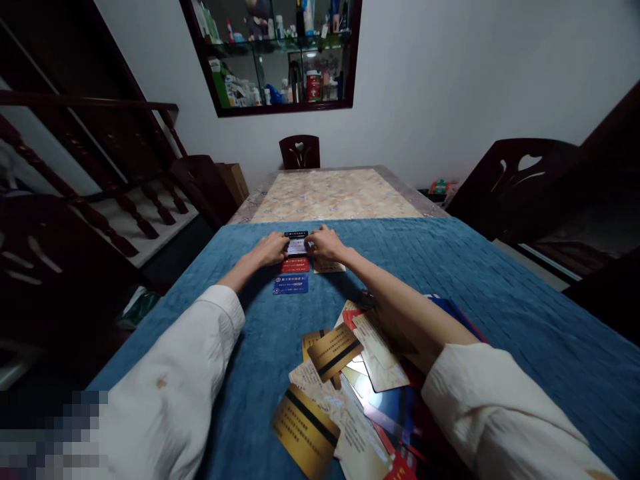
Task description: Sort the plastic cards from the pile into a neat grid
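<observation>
Ahead of me on the blue cloth, a pale, shiny card (297, 247) lies between my hands. My left hand (270, 249) grips its left edge with bent fingers, and my right hand (326, 244) grips its right edge. Just beyond it is a black card (296, 234) with light print. Nearer to me, a red card (295, 266) and then a blue card (291, 285) continue the column. Beside the red one, a beige card (330, 267) lies below my right hand, partly covered. Whether the pale card touches the cloth I cannot tell.
A loose heap of cards, with a gold card (306, 430) at its front, spreads under my right forearm. The blue tablecloth (240, 393) covers the near table; a patterned cover (340, 193) shows beyond. Dark wooden chairs (300, 152) stand around it.
</observation>
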Tool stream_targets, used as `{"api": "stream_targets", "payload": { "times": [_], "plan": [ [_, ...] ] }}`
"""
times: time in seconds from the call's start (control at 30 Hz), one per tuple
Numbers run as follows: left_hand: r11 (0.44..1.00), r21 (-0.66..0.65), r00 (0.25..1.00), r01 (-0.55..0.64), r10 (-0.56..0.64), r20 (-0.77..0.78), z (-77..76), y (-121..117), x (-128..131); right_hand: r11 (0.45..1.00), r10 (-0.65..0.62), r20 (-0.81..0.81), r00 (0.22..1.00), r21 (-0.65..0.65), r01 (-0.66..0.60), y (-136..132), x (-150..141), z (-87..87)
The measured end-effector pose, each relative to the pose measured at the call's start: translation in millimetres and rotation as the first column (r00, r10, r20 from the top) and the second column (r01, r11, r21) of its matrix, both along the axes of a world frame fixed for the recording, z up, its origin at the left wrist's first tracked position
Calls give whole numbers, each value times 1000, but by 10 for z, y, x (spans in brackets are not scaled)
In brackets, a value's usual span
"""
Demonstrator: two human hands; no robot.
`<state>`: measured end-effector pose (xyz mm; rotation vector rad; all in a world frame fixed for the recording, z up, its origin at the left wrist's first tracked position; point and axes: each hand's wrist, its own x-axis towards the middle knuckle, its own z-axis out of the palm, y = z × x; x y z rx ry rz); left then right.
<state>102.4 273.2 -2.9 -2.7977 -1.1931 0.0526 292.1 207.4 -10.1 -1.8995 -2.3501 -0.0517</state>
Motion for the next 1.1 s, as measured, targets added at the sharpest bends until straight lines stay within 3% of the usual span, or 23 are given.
{"api": "stream_targets", "payload": {
  "times": [0.33,0.8,1.1],
  "plan": [
    [998,-65,1000,10,-8,23,-114,222,27,999,-23,4,1000,-48,24,101,-39,-71],
    [995,-102,1000,9,-10,-3,-128,272,27,997,69,24,997,-47,-67,143,-9,-129],
    [997,-75,1000,-19,19,-3,-139,235,29,998,58,40,998,-34,-56,119,-15,-153]
  ]
}}
